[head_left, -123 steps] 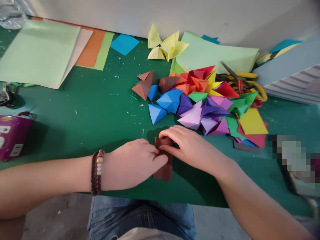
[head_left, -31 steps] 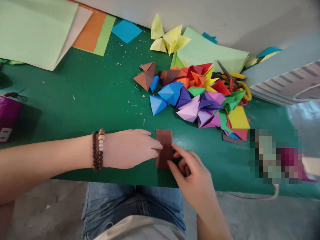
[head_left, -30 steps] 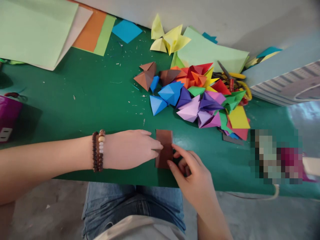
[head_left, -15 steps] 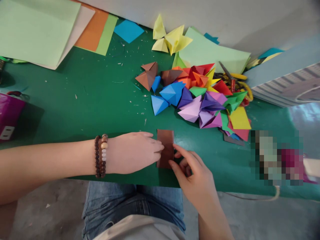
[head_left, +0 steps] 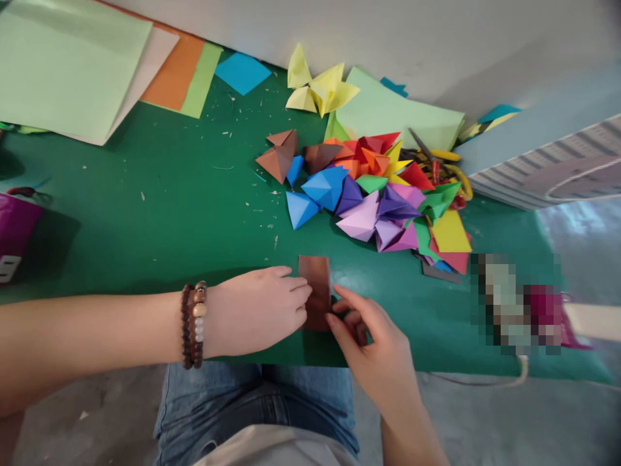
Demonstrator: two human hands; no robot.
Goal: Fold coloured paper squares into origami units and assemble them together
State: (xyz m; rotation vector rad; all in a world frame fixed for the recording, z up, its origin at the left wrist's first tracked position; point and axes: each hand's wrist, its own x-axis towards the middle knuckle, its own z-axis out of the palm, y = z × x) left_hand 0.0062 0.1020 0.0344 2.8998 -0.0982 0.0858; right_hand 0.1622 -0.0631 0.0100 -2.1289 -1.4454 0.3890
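Near the front edge of the green table lies a brown folded paper strip (head_left: 317, 285), an upright rectangle. My left hand (head_left: 259, 310) rests palm down, its fingers stretched out and their tips over the strip's left side. On the other side is my right hand (head_left: 371, 336), thumb tip at the strip's right edge and index finger just off it. A gap shows between that thumb and index finger; the remaining fingers curl beneath. Two bead bracelets (head_left: 193, 325) circle my left wrist.
Beyond my hands lies a heap of folded coloured paper pieces (head_left: 361, 194), with scissors (head_left: 434, 162) behind it. Yellow folded pieces (head_left: 323, 90) and large paper sheets (head_left: 72, 71) lie along the wall. A purple box (head_left: 17, 230) stands left; a blurred-out object (head_left: 509, 301) lies right.
The whole view has shifted slightly. My left hand's fingertips have drawn back a little to the left on the strip. My right index finger has moved slightly off its right edge.
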